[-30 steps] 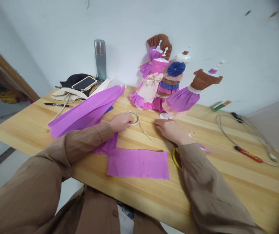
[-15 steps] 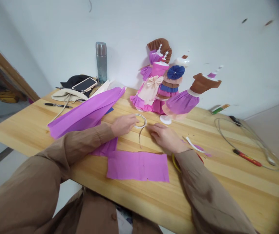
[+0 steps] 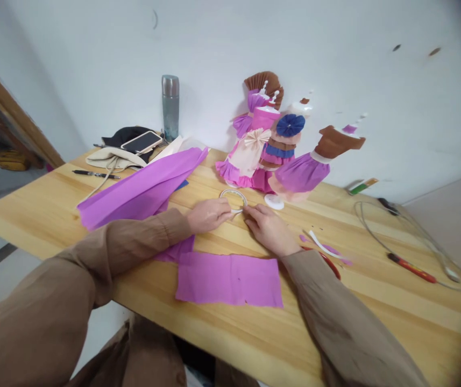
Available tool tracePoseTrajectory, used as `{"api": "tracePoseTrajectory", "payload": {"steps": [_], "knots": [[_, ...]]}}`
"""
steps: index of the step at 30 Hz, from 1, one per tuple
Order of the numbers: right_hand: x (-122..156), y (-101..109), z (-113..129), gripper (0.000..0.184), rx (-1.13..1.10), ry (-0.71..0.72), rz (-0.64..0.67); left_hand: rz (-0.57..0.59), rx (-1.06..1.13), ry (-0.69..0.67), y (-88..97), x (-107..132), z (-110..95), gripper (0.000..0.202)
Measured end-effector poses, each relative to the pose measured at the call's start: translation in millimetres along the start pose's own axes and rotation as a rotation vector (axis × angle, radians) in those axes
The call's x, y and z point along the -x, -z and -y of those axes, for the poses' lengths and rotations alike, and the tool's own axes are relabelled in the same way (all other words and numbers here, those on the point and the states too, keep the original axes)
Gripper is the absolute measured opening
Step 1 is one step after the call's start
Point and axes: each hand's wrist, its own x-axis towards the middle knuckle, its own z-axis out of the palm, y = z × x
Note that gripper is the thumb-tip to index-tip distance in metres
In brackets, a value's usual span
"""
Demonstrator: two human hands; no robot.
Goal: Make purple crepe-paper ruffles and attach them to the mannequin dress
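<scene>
Head view: both bare hands meet over a thin white ring-shaped roll of tape (image 3: 234, 191) at the middle of the pale wooden table (image 3: 359, 322), beyond the near purple rectangle. The left hand (image 3: 209, 216) comes in from the left, its fingers curled and closed on the near left part of the ring. The right hand (image 3: 271, 231) is at the ring's right side with bent fingers bunched against the near right edge; I cannot tell whether they pinch the rim or the tape's end, or only touch. I judge the roll light and fairly stiff, with a smooth outer face that could turn under loose fingers, so the rim is the sure place to hold it, thumb against fingers across the narrow band, while any free end would be limp and sticky and best taken by its very tip. Nearer the table's front lies a flat purple rectangle of thin, soft sheet (image 3: 230, 279), lightly creased, apart from both hands; it looks easy to wrinkle or tear, so its edges or corners suit a gentle hold. A long folded purple sheet (image 3: 143, 185) spreads to the left, partly behind the left sleeve. To the right, a narrow white strip (image 3: 317, 243) lies near a red curved handle (image 3: 332, 264), partly hidden by the right sleeve. Small dressed figures in purple, brown and pink (image 3: 254, 145) stand at the far side
</scene>
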Motion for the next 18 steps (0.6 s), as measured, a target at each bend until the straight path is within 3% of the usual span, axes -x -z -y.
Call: {"api": "tracePoseTrajectory", "payload": {"steps": [3, 6, 8, 12, 15, 18], "knots": [[-1, -3, -3, 0.039, -0.034, -0.012, -0.015, -0.095, 0.019, 0.169, -1.5, -1, 3, 0.029], [-1, 2, -3, 0.038, -0.084, -0.025, -0.013, -0.169, 0.072, 0.196, 9.2, -3, 0, 0.027], [-1, 12, 0, 0.033, -0.118, -0.024, 0.004, -0.252, 0.155, 0.186, 27.2, -4, -5, 0.03], [3, 44, 16, 0.024, -0.188, 0.021, 0.107, -0.427, 0.49, 0.089, 81.4, -1, -23, 0.036], [11, 64, 36, 0.021, -0.275, 0.075, 0.288, -0.395, 0.619, 0.045, 109.1, 11, -41, 0.046], [22, 66, 56, 0.022, -0.229, 0.094, 0.318, -0.267, 0.513, 0.053, 103.9, 25, -53, 0.053]]}}
